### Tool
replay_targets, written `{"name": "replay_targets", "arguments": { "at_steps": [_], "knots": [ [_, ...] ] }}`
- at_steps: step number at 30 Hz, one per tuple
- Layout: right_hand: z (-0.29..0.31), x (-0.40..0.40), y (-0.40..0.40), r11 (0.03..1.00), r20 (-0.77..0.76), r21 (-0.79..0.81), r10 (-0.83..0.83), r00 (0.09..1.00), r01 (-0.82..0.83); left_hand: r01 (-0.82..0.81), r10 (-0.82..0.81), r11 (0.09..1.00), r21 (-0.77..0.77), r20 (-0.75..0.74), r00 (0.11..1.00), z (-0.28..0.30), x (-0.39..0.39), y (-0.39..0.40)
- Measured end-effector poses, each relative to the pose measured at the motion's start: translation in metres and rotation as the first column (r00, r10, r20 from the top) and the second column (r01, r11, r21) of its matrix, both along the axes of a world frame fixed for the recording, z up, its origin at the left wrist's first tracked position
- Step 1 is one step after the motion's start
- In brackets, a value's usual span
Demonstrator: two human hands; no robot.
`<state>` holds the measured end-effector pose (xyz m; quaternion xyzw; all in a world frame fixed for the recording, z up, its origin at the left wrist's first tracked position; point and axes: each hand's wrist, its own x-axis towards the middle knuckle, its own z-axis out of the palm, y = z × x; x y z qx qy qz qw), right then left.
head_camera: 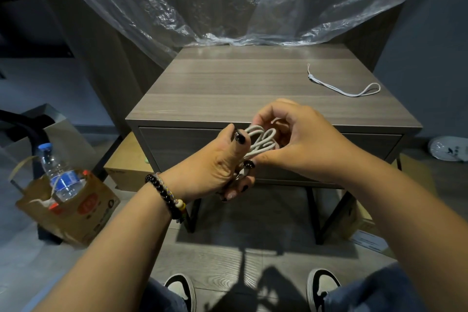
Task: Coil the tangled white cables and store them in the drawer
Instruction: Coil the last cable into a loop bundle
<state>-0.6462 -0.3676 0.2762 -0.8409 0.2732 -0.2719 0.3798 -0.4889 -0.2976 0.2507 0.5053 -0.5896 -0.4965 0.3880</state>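
Before the closed drawer of the wooden nightstand, a bundle of white cable loops is held between both hands, gripped by the curled left hand and pinched by the closed right hand, while a second white cord is seen lying apart on the top.

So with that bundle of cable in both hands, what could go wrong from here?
1. The looped white cable is pinched only between the left hand and right hand; letting go early could let it spring apart.
2. The grey wooden drawer looks shut, so one hand must release to open it.
3. The thin white cord lying apart on the grey wooden tabletop might get forgotten.
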Motion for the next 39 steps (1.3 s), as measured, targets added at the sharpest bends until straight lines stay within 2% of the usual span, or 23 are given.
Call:
{"name": "replay_targets", "arguments": {
  "at_steps": [4, 10, 15, 19, 23, 28, 34, 39],
  "knots": [
    [-0.004, 0.003, 0.001, 0.998, 0.005, 0.049, 0.032, 0.999, -0.032, -0.022, 0.022, 1.0, 0.008, 0.015, 1.0, -0.003, 0.004, -0.001],
    [-0.007, 0.008, 0.008, 0.995, 0.038, 0.066, 0.068, 0.997, -0.07, 0.026, -0.019, 0.992, -0.122, 0.057, 0.998, 0.006, -0.001, 0.001],
    [-0.001, 0.003, 0.007, 0.997, 0.08, 0.044, 0.059, 0.995, -0.063, 0.033, -0.029, 0.997, -0.069, 0.049, 0.998, 0.011, 0.0, 0.004],
    [0.001, 0.0, 0.005, 0.992, 0.12, 0.102, 0.059, 0.991, -0.071, -0.006, 0.006, 1.0, 0.017, 0.002, 1.0, 0.014, 0.0, 0.002],
    [0.002, -0.001, 0.002, 0.993, 0.141, 0.102, 0.046, 0.989, -0.061, -0.086, 0.087, 0.995, 0.043, -0.031, 0.996, 0.017, 0.001, 0.003],
    [0.006, -0.006, -0.006, 0.981, 0.298, 0.191, -0.078, 0.951, 0.021, -0.292, 0.287, 0.956, -0.002, -0.173, 0.942, 0.017, 0.01, 0.002],
    [-0.002, 0.005, 0.0, 0.986, 0.339, 0.157, -0.103, 0.935, 0.051, -0.354, 0.348, 0.935, 0.036, -0.292, 0.891, 0.016, 0.001, 0.003],
    [-0.001, 0.008, 0.002, 0.987, 0.367, 0.129, -0.134, 0.921, 0.092, -0.469, 0.433, 0.883, -0.012, -0.361, 0.826, 0.015, -0.004, -0.002]
  ]
}}
